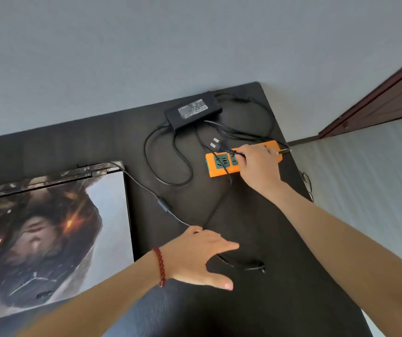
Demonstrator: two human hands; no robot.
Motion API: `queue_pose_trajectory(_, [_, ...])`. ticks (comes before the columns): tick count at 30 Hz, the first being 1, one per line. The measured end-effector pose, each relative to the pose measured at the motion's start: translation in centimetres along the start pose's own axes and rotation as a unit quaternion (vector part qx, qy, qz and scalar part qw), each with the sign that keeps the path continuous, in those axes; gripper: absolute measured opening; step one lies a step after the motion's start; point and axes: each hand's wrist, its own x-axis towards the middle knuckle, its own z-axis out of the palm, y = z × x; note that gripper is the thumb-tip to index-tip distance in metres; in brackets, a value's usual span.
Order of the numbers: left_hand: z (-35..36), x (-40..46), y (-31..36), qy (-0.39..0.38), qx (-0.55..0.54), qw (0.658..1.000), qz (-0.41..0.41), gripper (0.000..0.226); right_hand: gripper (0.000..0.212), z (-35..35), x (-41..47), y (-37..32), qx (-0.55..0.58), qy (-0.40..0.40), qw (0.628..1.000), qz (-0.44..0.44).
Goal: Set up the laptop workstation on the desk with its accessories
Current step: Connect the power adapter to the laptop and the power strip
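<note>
A closed laptop (49,234) with a printed picture on its lid lies at the left of the black desk (256,215). Its black power brick (192,109) sits near the desk's far edge, cables looping around it. An orange power strip (222,164) with green sockets lies to the right. My right hand (258,166) pinches the black mains plug (219,145) just above the strip, prongs pointing up-left. My left hand (202,254) lies spread with straight fingers on the desk, over the thin charger cable (146,188) that runs to the laptop's back corner.
A grey wall stands behind the desk. A dark wooden door frame (377,100) is at the far right, with grey floor (365,178) beyond the desk's right edge. A loose black cable end (251,266) lies near my left hand.
</note>
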Motion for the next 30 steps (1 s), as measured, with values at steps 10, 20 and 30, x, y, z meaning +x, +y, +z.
queue_pose_trajectory(10, [2.8,1.0,-6.4,0.144,0.330,0.930,0.069,0.048,0.023,-0.5,-1.7,0.8,0.024,-0.017,0.999,-0.015])
queue_pose_trajectory(20, [-8.8,1.4,-10.0,0.357,0.258,0.897,-0.045,0.010,0.021,-1.8,1.4,0.0,0.138,0.076,0.982,0.102])
queue_pose_trajectory(30, [-22.3,7.9,-9.2,0.511,-0.141,0.769,-0.357,0.036,0.026,-5.2,5.8,2.0,0.329,0.198,0.896,0.223])
